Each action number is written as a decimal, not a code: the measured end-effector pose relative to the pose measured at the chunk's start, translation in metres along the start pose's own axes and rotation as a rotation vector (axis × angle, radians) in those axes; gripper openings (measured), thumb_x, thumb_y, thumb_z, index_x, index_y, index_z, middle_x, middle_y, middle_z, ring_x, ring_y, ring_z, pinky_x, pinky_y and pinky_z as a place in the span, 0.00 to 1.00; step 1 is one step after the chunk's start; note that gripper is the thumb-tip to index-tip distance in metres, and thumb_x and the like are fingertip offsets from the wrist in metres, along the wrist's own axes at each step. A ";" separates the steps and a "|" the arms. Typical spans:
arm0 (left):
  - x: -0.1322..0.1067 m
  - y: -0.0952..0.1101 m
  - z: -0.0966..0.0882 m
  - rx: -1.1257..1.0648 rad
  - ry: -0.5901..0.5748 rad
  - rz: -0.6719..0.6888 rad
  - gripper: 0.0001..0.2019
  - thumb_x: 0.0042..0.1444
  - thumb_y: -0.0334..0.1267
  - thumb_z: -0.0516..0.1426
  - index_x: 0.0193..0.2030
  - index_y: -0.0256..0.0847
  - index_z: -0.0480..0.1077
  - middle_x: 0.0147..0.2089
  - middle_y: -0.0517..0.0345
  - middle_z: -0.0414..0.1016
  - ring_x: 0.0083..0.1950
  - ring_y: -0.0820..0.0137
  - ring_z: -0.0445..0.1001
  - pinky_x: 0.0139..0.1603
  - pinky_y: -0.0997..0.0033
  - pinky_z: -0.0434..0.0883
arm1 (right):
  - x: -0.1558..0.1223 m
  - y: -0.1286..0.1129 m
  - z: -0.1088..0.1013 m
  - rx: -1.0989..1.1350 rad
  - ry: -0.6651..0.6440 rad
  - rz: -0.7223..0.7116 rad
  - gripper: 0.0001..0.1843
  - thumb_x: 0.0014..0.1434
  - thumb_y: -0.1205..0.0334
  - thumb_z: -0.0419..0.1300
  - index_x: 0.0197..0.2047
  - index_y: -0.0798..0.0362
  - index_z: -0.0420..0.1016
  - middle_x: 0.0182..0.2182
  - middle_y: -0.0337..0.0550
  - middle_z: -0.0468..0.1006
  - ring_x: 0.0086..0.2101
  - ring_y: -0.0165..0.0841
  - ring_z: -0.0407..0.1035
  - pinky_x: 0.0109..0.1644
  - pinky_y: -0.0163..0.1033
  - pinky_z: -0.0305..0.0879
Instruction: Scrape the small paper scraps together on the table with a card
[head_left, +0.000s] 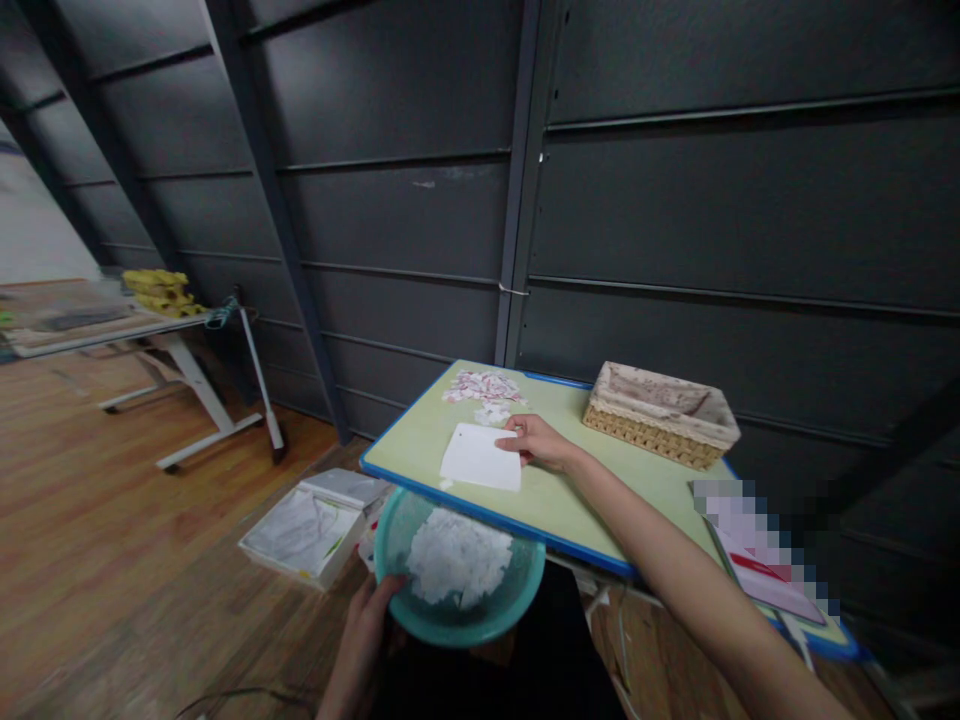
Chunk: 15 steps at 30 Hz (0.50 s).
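Note:
My right hand (534, 443) pinches the right edge of a flat white card (480, 457) at the front of the small green table. A little dark hole shows near the card's top left corner. Below the table's front edge, my left hand (373, 608) grips the left rim of a teal basin (465, 632). White paper scraps (457, 555) fill the middle of that basin. Behind the card lie a few white scraps (492, 412) and a heap of red-and-white paper pieces (484, 386).
A cloth-lined wicker basket (660, 415) sits at the table's (559, 500) back right, with a partly blurred flat item (772, 570) at its right end. An open white box (304, 530) rests on the floor at left. Farther left stands another table (112, 335). A dark panelled wall (397, 210) rises behind.

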<state>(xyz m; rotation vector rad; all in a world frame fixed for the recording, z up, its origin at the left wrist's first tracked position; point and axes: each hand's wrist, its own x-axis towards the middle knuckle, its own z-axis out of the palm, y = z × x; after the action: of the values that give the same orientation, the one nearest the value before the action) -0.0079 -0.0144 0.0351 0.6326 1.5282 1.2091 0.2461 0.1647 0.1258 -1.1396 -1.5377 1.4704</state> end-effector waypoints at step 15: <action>-0.002 -0.002 0.005 -0.001 0.000 -0.004 0.16 0.47 0.47 0.59 0.40 0.41 0.71 0.11 0.65 0.66 0.12 0.71 0.60 0.13 0.73 0.52 | 0.005 -0.011 -0.084 -0.113 0.528 -0.099 0.13 0.43 0.61 0.66 0.32 0.59 0.78 0.24 0.45 0.78 0.23 0.31 0.68 0.23 0.33 0.62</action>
<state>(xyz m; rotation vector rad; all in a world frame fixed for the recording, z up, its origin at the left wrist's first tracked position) -0.0020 -0.0143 0.0346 0.6288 1.5278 1.2073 0.3212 0.2003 0.1444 -1.3627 -1.2897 0.9242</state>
